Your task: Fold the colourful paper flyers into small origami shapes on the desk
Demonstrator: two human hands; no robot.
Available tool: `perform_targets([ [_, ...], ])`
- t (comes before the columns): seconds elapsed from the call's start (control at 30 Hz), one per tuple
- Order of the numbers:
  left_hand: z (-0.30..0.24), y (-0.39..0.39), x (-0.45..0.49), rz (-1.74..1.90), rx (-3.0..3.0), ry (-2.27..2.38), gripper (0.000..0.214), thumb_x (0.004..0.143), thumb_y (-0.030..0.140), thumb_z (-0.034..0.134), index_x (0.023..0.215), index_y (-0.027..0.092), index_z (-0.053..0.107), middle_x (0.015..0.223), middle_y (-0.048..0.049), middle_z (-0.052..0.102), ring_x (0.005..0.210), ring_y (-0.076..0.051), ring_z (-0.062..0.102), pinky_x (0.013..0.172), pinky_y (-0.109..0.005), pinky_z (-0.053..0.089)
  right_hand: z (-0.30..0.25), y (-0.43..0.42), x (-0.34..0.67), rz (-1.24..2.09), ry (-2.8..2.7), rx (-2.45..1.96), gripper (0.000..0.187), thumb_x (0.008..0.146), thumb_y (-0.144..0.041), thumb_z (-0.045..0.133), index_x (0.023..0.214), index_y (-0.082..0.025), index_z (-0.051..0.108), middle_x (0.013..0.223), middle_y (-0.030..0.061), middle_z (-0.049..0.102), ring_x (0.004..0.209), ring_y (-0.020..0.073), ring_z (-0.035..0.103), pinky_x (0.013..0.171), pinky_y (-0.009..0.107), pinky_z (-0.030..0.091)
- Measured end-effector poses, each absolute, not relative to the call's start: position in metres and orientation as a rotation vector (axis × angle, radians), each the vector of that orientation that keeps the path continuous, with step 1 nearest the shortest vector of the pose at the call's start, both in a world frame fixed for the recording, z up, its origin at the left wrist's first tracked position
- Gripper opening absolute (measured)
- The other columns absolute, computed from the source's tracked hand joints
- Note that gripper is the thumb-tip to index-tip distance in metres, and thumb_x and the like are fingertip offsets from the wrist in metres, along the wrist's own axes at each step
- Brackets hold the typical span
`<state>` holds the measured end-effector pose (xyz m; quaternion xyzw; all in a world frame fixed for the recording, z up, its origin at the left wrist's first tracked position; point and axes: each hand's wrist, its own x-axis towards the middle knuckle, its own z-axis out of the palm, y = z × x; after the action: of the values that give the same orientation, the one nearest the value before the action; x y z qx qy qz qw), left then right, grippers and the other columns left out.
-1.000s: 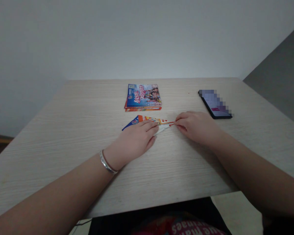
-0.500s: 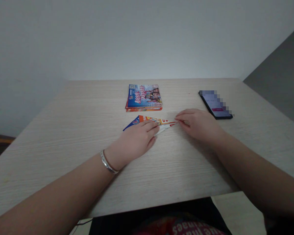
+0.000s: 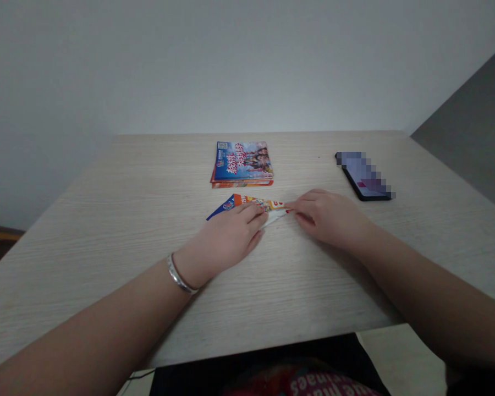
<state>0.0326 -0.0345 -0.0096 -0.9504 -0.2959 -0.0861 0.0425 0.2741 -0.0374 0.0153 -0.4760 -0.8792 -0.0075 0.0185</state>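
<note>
Surface (image 3: 127, 220): pale wood.
Left hand (image 3: 226, 239): fingers spread flat, pinning the folded leaflet (image 3: 241, 201).
Right hand (image 3: 330, 217): fingertips together on its point; grip unclear.
Leaflet stack (image 3: 242, 164): just beyond the fingers.
Crease: likely sharpest with firm, even pressure.

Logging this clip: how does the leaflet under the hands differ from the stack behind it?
The leaflet is folded to a point; the stack lies flat and rectangular. The left hand presses the leaflet and the right hand touches its tip; nothing touches the stack. Both are colourfully printed.
</note>
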Motion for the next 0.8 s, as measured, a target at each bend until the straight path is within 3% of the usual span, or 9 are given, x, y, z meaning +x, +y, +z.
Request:
perform_targets([
  [0.17,-0.013,-0.034,0.031,-0.232,-2.887,-0.909,0.037,0.098,0.022,0.045,0.13,0.008,0.058,0.129,-0.0161,0.059,0.112,-0.027,0.061,0.097,-0.041,0.053,0.011,-0.041,0.269,-0.129,-2.777,-1.456,0.032,0.097,-0.023,0.046,0.116,-0.021,0.071,0.104,0.0081,0.071,0.093,0.0222,0.066,0.08,0.034,0.05],
  [0.43,-0.011,-0.034,0.031,-0.211,-2.898,-0.854,0.039,0.099,0.019,0.039,0.131,0.005,0.056,0.128,-0.0175,0.059,0.116,-0.027,0.058,0.102,-0.042,0.05,0.009,-0.042,0.262,-0.217,-2.87,-1.33,0.031,0.098,-0.021,0.045,0.109,-0.01,0.072,0.105,0.0132,0.071,0.097,0.025,0.065,0.09,0.038,0.05],
  [0.8,-0.013,-0.034,0.029,-0.228,-2.873,-0.811,0.041,0.099,0.017,0.039,0.137,0.007,0.051,0.124,-0.017,0.059,0.114,-0.025,0.058,0.098,-0.04,0.051,0.011,-0.049,0.262,-0.232,-2.867,-1.418,0.028,0.098,-0.025,0.046,0.111,-0.017,0.07,0.105,0.0103,0.07,0.09,0.0233,0.066,0.075,0.035,0.047],
])
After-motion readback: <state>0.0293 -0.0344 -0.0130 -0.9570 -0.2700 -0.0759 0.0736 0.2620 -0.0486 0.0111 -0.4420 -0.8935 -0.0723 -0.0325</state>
